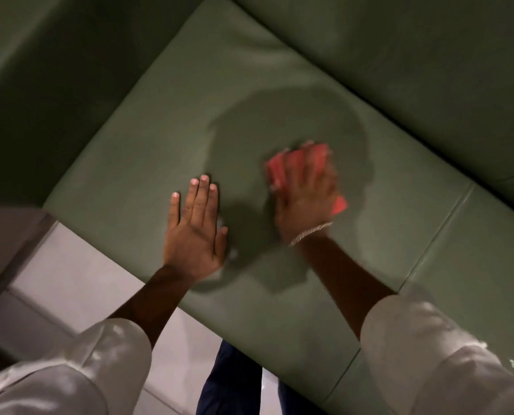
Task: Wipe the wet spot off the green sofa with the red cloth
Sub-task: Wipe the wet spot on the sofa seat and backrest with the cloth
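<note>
The green sofa seat [148,139] fills the middle of the head view. A large darker wet spot [279,121] spreads over its centre. My right hand [306,196] presses the red cloth [282,169] flat onto the lower right part of that spot; hand and cloth are motion-blurred, and a red corner sticks out by my wrist. A thin bracelet circles that wrist. My left hand [194,232] lies flat on the cushion, fingers together, palm down, at the spot's left edge, holding nothing.
The sofa backrest [414,55] rises at the upper right and an armrest [40,70] at the upper left. A seam [435,238] splits off a second cushion at the right. Pale tiled floor [79,283] lies below the seat's front edge.
</note>
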Action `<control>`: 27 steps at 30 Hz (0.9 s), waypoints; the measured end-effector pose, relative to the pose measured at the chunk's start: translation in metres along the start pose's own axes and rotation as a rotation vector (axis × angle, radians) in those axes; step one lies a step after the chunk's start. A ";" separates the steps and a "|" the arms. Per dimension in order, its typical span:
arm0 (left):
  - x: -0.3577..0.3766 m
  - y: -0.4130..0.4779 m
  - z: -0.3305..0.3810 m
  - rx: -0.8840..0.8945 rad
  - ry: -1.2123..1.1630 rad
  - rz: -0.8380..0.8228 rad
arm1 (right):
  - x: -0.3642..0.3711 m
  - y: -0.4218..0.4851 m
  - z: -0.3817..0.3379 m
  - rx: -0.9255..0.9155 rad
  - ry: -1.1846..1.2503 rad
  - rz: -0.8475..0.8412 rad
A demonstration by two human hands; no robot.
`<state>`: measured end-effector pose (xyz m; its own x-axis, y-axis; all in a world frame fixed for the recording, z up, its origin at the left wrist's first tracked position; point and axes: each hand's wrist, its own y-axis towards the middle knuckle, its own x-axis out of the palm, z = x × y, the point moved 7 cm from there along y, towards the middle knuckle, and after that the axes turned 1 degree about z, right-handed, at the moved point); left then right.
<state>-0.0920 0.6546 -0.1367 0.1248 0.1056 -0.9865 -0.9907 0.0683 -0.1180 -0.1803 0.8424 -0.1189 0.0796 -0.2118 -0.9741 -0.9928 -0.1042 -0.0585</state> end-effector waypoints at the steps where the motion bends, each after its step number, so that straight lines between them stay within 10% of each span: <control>1: -0.001 0.000 0.000 -0.003 0.001 -0.001 | 0.006 -0.028 -0.025 -0.236 -0.017 -0.033; 6: -0.004 -0.005 0.009 -0.090 0.023 -0.009 | 0.007 -0.138 0.012 -0.655 -0.058 -0.095; 12: 0.011 -0.031 0.104 0.008 0.034 -0.069 | -0.034 -0.169 0.170 0.101 -0.042 -0.021; 17: 0.035 -0.068 0.241 0.163 0.031 -0.112 | -0.034 -0.277 0.210 -0.203 -0.089 -0.021; 27: 0.066 -0.107 0.424 0.320 0.085 -0.086 | -0.084 -0.369 0.467 0.217 0.009 0.096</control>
<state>0.0457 1.0747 -0.1411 0.1886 0.0036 -0.9820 -0.9075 0.3829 -0.1729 0.1382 1.3521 -0.1177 -0.0158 -0.2194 -0.9755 -0.9917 0.1282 -0.0127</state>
